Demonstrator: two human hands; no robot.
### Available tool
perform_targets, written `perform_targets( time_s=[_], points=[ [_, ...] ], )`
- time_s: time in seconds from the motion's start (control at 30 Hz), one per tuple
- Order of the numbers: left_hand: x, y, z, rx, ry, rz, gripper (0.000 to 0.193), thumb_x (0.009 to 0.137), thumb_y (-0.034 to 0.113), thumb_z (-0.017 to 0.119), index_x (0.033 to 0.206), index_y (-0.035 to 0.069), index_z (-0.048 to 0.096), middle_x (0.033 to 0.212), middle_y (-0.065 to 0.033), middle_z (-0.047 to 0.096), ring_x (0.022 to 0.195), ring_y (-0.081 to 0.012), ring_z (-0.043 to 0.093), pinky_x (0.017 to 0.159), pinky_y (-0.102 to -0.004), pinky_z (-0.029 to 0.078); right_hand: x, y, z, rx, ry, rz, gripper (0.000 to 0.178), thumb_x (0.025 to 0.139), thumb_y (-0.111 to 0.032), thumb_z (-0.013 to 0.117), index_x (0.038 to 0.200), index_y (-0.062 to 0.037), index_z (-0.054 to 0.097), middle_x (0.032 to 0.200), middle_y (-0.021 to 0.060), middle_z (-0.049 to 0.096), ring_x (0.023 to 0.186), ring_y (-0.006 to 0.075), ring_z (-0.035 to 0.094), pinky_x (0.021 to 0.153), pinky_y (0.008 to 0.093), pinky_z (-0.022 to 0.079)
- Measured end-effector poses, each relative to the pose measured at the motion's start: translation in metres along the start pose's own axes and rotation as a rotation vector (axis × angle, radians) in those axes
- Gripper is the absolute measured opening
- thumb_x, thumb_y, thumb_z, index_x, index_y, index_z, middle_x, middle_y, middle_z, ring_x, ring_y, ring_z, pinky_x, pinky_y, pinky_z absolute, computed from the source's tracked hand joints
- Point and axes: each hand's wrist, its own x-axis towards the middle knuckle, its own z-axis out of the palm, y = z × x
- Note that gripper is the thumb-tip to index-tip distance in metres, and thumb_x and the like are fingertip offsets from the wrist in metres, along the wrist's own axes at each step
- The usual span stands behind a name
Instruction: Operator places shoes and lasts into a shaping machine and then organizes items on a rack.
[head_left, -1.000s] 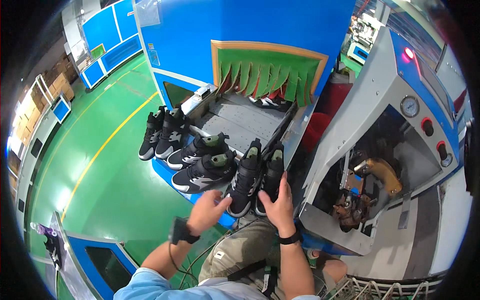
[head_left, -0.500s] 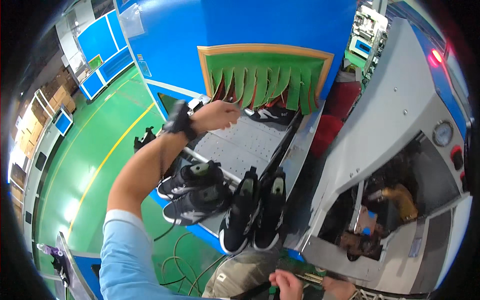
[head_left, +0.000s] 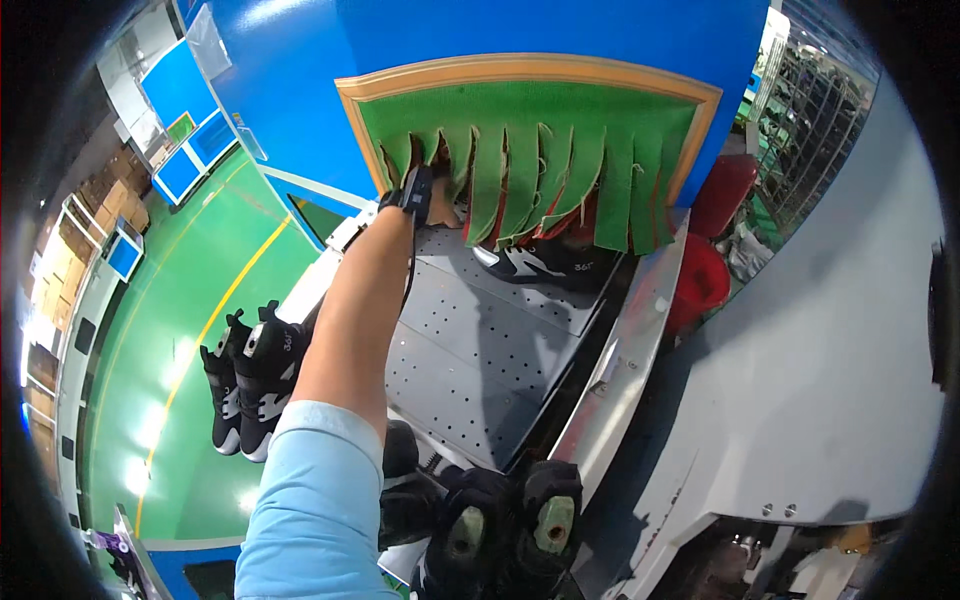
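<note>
My left hand (head_left: pixel 442 203) reaches in among the green curtain strips (head_left: pixel 490 185) at the machine's opening, a dark band round its wrist. Strips cover its fingers, so whether it holds anything is hidden. Beside it, to the right, a black shoe with white trim (head_left: pixel 530 263) lies sideways on the perforated grey conveyor (head_left: pixel 460 345), partly under the strips. At the lower edge stand black shoes (head_left: pixel 550 525) with pale green pieces in their openings, partly cut off. Left of my forearm is another pair of black shoes (head_left: pixel 268 375). My right hand is out of view.
The blue machine (head_left: pixel 540 35) rises ahead, its opening framed in tan (head_left: pixel 530 68). A metal rail (head_left: pixel 630 360) borders the conveyor on the right, with red stools (head_left: pixel 700 275) beyond. A large grey machine (head_left: pixel 800 380) fills the right side. Green floor (head_left: pixel 180 330) lies left.
My left hand has moved forward from above the conveyor into the curtain strips. My view has come closer to the opening, and the right hand has left the picture.
</note>
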Motion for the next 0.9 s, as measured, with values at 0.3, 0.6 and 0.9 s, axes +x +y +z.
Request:
perform_targets(
  time_s=[0.3, 0.6, 0.9],
  points=[
    [-0.032, 0.008, -0.036, -0.074, -0.312, -0.026, 0.103, 0.056, 0.065, 0.083, 0.132, 0.000, 0.059, 0.122, -0.0233, 0.066, 0.110, -0.0353, 0.064, 0.094, -0.0401, 0.051, 0.009, -0.001, 0.009, 0.075, -0.065, 0.007, 0.050, 0.103, -0.034, 0.053, 0.144, -0.0049, 0.049, 0.139, 0.0152, 0.055, 0.125, 0.0303, 0.054, 0.102, 0.0413, 0.044],
    [-0.084, 0.053, -0.025, -0.320, 0.035, -0.224, 0.090, 0.063, 0.054, 0.084, 0.125, -0.004, 0.055, 0.113, -0.0265, 0.069, 0.112, -0.0377, 0.065, 0.099, -0.0426, 0.049, -0.012, 0.018, 0.019, 0.321, -0.089, 0.076, 0.055, 0.103, -0.036, 0.053, 0.148, -0.0043, 0.043, 0.148, 0.0160, 0.048, 0.130, 0.0301, 0.050, 0.107, 0.0421, 0.040],
    [-0.138, 0.036, -0.145, 0.256, -0.234, -0.156, 0.043, 0.085, 0.039, 0.068, 0.117, 0.011, 0.066, 0.099, -0.0180, 0.073, 0.095, -0.0326, 0.071, 0.078, -0.0448, 0.054, -0.054, -0.016, 0.002, -0.393, -0.029, -0.368, 0.060, 0.103, -0.041, 0.050, 0.150, -0.0040, 0.040, 0.127, 0.0257, 0.062, 0.109, 0.0440, 0.061, 0.090, 0.0484, 0.050]
  ],
)
